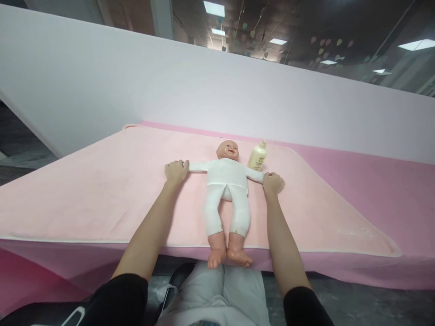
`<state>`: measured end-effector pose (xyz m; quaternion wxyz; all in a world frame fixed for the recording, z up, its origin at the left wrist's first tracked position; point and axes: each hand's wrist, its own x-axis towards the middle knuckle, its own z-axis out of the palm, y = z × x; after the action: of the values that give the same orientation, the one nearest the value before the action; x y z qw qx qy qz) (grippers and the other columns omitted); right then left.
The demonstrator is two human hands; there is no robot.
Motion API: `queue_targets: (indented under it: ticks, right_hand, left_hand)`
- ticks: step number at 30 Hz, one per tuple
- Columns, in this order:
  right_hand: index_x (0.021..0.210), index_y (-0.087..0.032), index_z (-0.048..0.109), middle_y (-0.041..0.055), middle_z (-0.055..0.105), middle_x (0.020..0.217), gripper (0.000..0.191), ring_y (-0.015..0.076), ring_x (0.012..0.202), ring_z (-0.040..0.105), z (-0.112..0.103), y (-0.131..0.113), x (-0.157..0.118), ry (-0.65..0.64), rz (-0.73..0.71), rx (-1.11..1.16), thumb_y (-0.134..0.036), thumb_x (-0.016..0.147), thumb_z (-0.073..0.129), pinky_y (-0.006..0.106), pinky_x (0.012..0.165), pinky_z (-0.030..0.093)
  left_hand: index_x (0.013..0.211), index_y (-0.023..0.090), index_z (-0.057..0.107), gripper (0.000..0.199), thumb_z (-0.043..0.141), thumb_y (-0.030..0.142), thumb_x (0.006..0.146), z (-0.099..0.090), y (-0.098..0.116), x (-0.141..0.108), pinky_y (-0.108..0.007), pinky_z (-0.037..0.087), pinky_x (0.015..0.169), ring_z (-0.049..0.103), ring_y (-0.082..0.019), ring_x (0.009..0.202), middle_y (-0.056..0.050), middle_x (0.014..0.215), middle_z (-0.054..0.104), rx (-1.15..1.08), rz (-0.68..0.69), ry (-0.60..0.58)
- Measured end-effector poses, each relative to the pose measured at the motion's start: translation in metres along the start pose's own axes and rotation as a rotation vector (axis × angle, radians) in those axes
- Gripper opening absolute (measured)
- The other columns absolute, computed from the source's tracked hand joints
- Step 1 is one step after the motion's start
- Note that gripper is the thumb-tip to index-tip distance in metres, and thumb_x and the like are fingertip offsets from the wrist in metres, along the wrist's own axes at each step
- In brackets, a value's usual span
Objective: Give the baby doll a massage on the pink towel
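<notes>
A baby doll (227, 174) in a white top and white trousers lies on its back, head away from me and bare feet over the table's near edge. Its arms are stretched out to both sides. My left hand (176, 172) is closed round the end of the doll's arm on the left. On the other side, my right hand (273, 183) grips the end of the opposite arm. The doll's own hands are hidden inside my fingers. Just beyond the arm on the right is a pale yellow pump bottle (257, 156).
A light pink towel (102, 190) covers much of the table, over a darker pink cloth (374, 194). Behind it rises a white partition (238, 95), with glass above showing ceiling lights and hanging hearts. My legs (220, 290) are below the near edge.
</notes>
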<state>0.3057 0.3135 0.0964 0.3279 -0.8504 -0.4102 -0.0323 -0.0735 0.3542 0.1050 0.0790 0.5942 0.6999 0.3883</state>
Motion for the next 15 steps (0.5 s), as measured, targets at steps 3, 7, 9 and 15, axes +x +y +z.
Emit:
queue_targets:
  ticks: [3,7,9,15]
  right_hand:
    - [0.115,-0.013,0.060,0.0197,0.057,0.118,0.041,0.0326,0.114,0.049,0.000,0.005,0.003,0.035,0.117,0.059,-0.036,0.084,0.046,0.048,0.098,0.032]
    - [0.113,-0.018,0.055,0.0143,0.056,0.117,0.039,0.0291,0.114,0.049,0.006,0.002,0.010,0.061,0.185,0.315,-0.027,0.076,0.050,0.044,0.100,0.037]
    - [0.110,-0.018,0.051,0.0114,0.057,0.109,0.038,0.0250,0.105,0.054,0.009,-0.001,0.015,0.094,0.309,0.543,-0.020,0.071,0.049,0.040,0.093,0.045]
    - [0.086,-0.020,0.045,0.0027,0.046,0.071,0.021,0.0184,0.065,0.057,0.014,-0.002,0.026,0.021,0.391,0.833,-0.015,0.079,0.025,0.037,0.064,0.054]
  left_hand:
    - [0.056,0.019,0.040,0.036,0.039,0.037,0.087,-0.002,-0.015,0.008,-0.055,0.033,0.095,0.055,-0.036,0.103,-0.017,0.081,0.061,0.186,-0.045,0.098]
    - [0.055,0.020,0.040,0.034,0.044,0.035,0.085,0.002,-0.024,0.014,-0.049,0.038,0.092,0.056,-0.033,0.098,-0.013,0.075,0.060,0.046,-0.094,0.100]
    - [0.058,0.020,0.045,0.030,0.046,0.034,0.084,0.006,-0.020,0.018,-0.042,0.042,0.088,0.057,-0.027,0.088,-0.009,0.071,0.059,-0.176,-0.161,0.117]
    - [0.072,0.020,0.047,0.021,0.040,0.033,0.087,0.008,-0.002,0.027,-0.026,0.049,0.072,0.057,-0.013,0.070,-0.001,0.069,0.052,-1.281,-0.657,0.339]
